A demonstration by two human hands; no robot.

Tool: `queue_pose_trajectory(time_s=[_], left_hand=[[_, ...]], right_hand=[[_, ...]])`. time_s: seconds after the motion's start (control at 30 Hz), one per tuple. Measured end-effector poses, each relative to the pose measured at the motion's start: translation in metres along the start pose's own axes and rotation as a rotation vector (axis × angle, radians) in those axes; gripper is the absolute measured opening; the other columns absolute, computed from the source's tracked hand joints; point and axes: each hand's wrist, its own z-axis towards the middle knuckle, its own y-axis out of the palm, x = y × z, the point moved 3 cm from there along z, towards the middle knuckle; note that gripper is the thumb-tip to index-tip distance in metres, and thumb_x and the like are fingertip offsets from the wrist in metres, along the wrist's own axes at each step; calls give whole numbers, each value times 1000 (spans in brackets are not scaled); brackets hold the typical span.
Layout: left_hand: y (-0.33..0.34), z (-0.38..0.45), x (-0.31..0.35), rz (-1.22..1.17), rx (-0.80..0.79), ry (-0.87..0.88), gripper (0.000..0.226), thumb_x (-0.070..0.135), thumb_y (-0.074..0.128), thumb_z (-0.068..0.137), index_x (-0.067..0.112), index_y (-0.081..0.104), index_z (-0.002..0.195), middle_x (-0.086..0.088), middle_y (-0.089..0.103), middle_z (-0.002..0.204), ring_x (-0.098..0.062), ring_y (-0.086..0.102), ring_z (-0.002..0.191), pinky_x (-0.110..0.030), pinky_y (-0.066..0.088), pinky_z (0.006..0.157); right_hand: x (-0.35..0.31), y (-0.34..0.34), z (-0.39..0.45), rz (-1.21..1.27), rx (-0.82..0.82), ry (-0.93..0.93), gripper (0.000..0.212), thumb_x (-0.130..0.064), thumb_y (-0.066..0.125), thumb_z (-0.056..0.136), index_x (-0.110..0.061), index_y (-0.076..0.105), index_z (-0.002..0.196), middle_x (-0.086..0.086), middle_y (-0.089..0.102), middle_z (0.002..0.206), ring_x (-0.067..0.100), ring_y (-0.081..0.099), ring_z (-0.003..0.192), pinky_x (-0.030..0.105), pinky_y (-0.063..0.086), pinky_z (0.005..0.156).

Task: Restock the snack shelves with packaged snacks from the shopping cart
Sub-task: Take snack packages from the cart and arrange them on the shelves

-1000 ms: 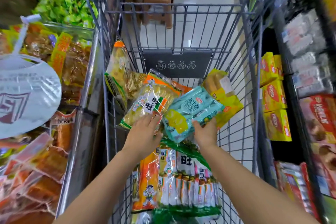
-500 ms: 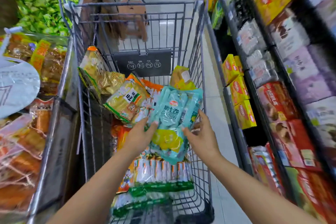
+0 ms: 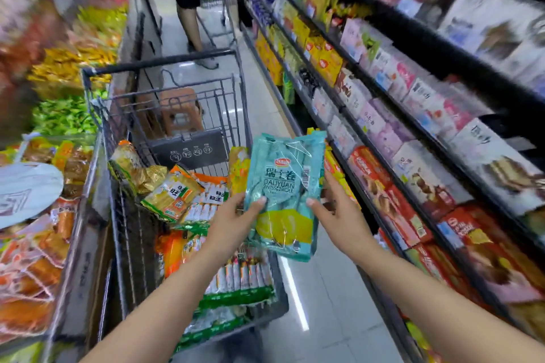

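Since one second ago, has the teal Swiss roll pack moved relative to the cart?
Yes. The teal Swiss roll pack, held by both hands, has lifted out of the shopping cart and shifted right, toward the snack shelves.

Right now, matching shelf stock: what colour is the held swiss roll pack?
Teal with a yellow patch, swiss roll pack; head view.

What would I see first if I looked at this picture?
First you would see the teal snack bag in the middle, held up by the left hand and right hand. Below and to the left stands the shopping cart, piled with orange and green snack packs. On the right run shelves crowded with colourful boxes.
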Motion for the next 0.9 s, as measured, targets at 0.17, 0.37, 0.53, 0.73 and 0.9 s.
queue_pose_trajectory(time_s=[0.17, 0.37, 0.53, 0.73, 0.9], left_hand=[[35, -30, 99, 11, -46, 179, 32, 55, 66, 83, 29, 67, 103, 7, 73, 91, -12, 70, 86, -28, 55, 74], [99, -71, 205, -8, -174, 453, 21, 39, 72, 83, 24, 67, 97, 12, 74, 85, -2, 69, 82, -23, 54, 73], [149, -94, 270, -35, -321, 584, 48, 62, 69, 71, 30, 65, 106, 12, 74, 96, -8, 69, 91, -41, 56, 84], [212, -127, 318, -9, -540, 741, 20, 38, 65, 90, 37, 65, 109, 18, 72, 99, -3, 67, 93, -41, 56, 84], [258, -153, 334, 3, -647, 808, 17, 45, 69, 84, 43, 62, 100, 18, 71, 91, -5, 67, 88, -37, 56, 78]], right_hand=[[-57, -86, -42, -39, 139, -107, 63, -47, 60, 81, -49, 33, 139, -18, 64, 117, 5, 64, 99, 42, 52, 90], [-104, -195, -103, -75, 374, -154, 77, -38, 72, 82, -53, 26, 142, -20, 53, 136, -8, 58, 106, 29, 52, 91], [-130, -260, -155, -169, 536, -138, 90, -53, 75, 72, -55, 18, 143, -31, 51, 131, -2, 54, 116, 34, 46, 100], [-148, -306, -223, -326, 778, -68, 93, -42, 74, 78, -51, 11, 145, -33, 34, 139, -13, 34, 122, 17, 33, 95], [-144, -327, -275, -395, 927, 58, 96, -49, 71, 79, -46, 5, 149, -25, 27, 150, -3, 27, 136, 22, 31, 104]])
